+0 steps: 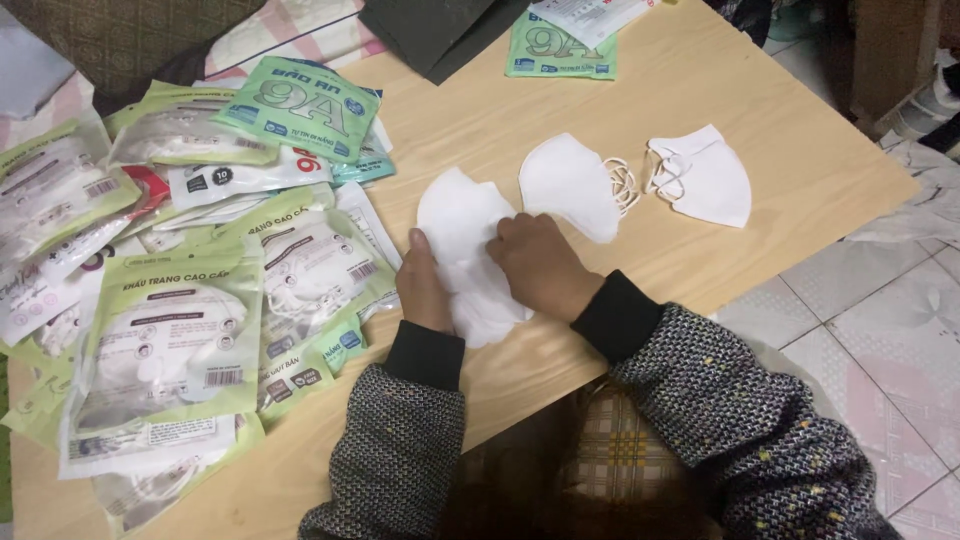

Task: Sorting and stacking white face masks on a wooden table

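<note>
A stack of white face masks [462, 225] lies on the light wooden table [700, 90] in front of me. My left hand [422, 285] rests against its left edge, fingers closed on the stack. My right hand [540, 262] presses on the stack from the right, fingers curled onto the top mask. Just beyond, a second white mask [568, 185] lies flat with its ear loops to the right. A third white mask [705, 178] sits further right, apart from the others.
Many green and clear mask packets [190, 330] cover the table's left side in an overlapping pile. Another green packet [560, 45] and a dark cloth [440, 30] lie at the far edge. Tiled floor [880, 340] shows on the right.
</note>
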